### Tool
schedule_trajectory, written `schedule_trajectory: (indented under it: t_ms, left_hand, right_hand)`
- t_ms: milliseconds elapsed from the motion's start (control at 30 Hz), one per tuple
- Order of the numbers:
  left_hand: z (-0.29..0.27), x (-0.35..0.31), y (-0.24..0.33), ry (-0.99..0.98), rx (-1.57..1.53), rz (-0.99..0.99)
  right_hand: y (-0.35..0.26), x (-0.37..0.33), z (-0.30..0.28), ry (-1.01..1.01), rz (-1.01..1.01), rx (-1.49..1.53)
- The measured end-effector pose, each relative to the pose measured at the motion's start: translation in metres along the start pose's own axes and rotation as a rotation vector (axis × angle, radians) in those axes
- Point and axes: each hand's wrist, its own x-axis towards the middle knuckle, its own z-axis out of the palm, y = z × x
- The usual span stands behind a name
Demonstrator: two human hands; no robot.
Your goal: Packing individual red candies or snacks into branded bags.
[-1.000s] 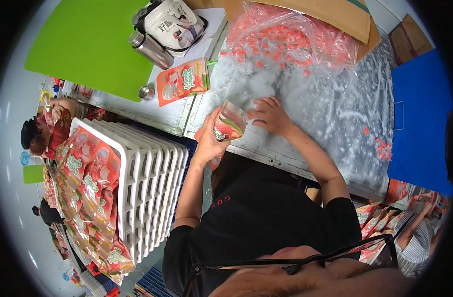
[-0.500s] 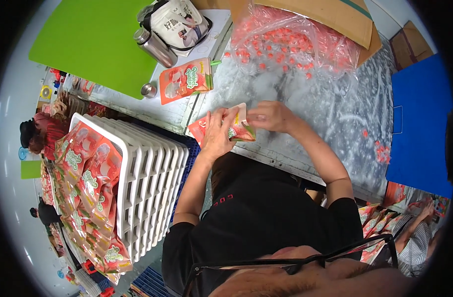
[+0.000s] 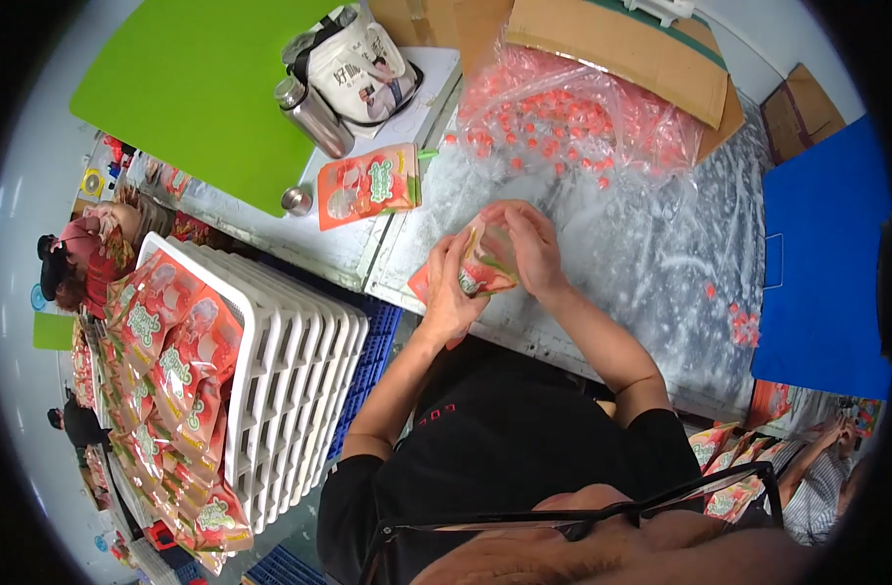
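Both forearms are reaching up from the lower edge, bent inward over the table point(image 3: 660, 253). Left hand point(image 3: 451, 292) is curling shut around 1 red snack pouch point(image 3: 480, 268), held tilted above the table's near edge. Right hand point(image 3: 534, 244) is pinching the pouch's top, fingers closed on it. 1 more pouch point(image 3: 368, 185) is lying flat beside 1 steel flask point(image 3: 314, 117). 1 white crate point(image 3: 290, 361) is sitting at left.

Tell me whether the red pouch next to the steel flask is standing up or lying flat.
Lying flat. The red pouch rests face up on the table, printed front showing, beside the steel flask.
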Motion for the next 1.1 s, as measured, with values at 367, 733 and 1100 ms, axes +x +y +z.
schedule_trajectory:
  t_ms: [367,733,1100]
  left_hand:
    - [-0.024,-0.010,0.010,0.165,-0.108,0.006]
    - [-0.030,-0.016,0.000,0.130,-0.140,-0.059]
    - [-0.026,-0.024,-0.001,0.130,-0.174,-0.088]
  right_hand:
    - [0.075,0.131,-0.190,0.076,-0.404,-1.741]
    - [0.064,0.017,-0.174,0.039,-0.021,-0.744]
    - [0.045,-0.024,-0.177,0.064,-0.184,-1.402]
